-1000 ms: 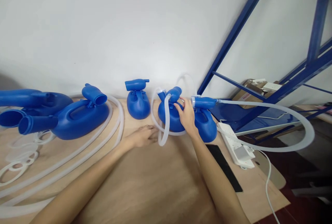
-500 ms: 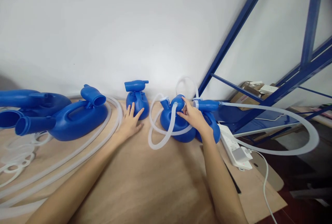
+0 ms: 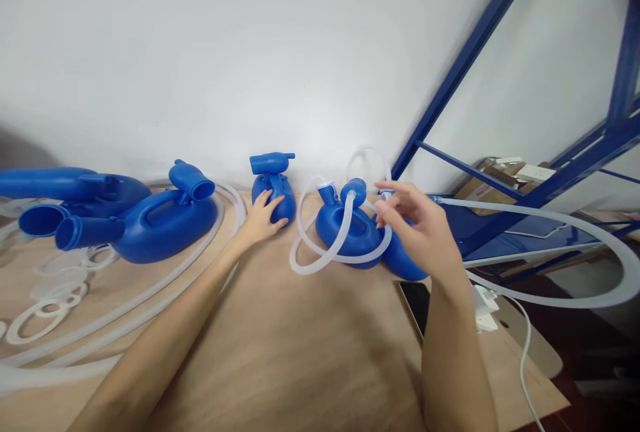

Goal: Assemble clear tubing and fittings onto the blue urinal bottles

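Observation:
My left hand (image 3: 260,220) rests with spread fingers against the front of a small blue urinal bottle (image 3: 286,211), which stands upright near the wall. My right hand (image 3: 420,227) is raised in the air, fingers apart and slightly curled, with nothing in it. Left of that hand stands another blue urinal bottle (image 3: 331,227) with a looped clear tube (image 3: 344,229) fitted to its round cap. Behind and below the right hand is a further blue bottle (image 3: 404,259), largely hidden by it. A long hose (image 3: 540,211) runs off from there to the right.
At the left, more blue bottles (image 3: 173,235) lie near white rings (image 3: 37,322) and long clear hoses (image 3: 145,299). A phone (image 3: 416,302) and a white power strip (image 3: 485,312) lie at the right. Beyond the table edge stands a blue metal rack (image 3: 463,65).
My right hand has let go of the round cap on the tubed bottle and moved right, up off it. My left hand stays on the small bottle. The view has shifted slightly.

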`<state>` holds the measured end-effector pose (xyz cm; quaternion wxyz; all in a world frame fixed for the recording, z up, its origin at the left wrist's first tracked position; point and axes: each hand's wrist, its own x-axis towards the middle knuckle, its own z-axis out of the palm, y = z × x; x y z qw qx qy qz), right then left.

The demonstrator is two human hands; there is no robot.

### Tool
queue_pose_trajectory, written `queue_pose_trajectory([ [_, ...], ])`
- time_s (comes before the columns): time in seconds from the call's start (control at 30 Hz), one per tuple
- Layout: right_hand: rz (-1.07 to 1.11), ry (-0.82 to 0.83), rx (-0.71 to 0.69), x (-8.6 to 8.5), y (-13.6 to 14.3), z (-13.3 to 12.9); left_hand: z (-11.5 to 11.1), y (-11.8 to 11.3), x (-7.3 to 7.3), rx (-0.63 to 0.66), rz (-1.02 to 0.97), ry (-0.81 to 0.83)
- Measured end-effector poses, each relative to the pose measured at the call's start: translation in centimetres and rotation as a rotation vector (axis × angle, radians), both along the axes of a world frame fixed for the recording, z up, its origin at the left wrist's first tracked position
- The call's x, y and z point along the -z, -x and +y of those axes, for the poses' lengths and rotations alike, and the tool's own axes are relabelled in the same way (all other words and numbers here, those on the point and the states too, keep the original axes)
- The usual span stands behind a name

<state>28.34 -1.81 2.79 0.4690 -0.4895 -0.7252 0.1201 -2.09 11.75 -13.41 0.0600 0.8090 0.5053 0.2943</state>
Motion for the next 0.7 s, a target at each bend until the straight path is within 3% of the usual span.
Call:
queue_pose_trajectory([
  [0.07, -0.108, -0.004, -0.122, -0.8, 2.4, -2.5, -0.4, -0.1, -0.5, 0.037, -0.005, 0.010],
  [0.13, -0.204, 0.026, -0.168, -0.1, 5.1, -3.3, -1.1, 0.0, -1.1, 0.078, -0.010, 0.019],
  [0.33, -0.241, 0.284, -0.259, 6.7, 10.2, 1.2, -6.1, 1.0, -3.6, 0.224, -0.003, 0.052],
  [0.47, -0.150, 0.257, -0.220, 10.1, 10.7, 3.6, -11.4, 2.3, -4.8, 0.264, -0.028, 0.086],
  [0.6, -0.176, 0.119, -0.216, 10.6, 10.7, 3.6, -15.4, 5.5, -5.6, 0.381, -0.149, 0.212],
  [0.67, -0.197, 0.119, -0.262, 10.2, 10.7, 3.2, -16.1, 8.3, -5.9, 0.294, -0.115, 0.191],
  [0.7, -0.203, 0.124, -0.278, 9.9, 10.7, 3.1, -16.2, 10.0, -5.9, 0.178, -0.040, 0.158],
])
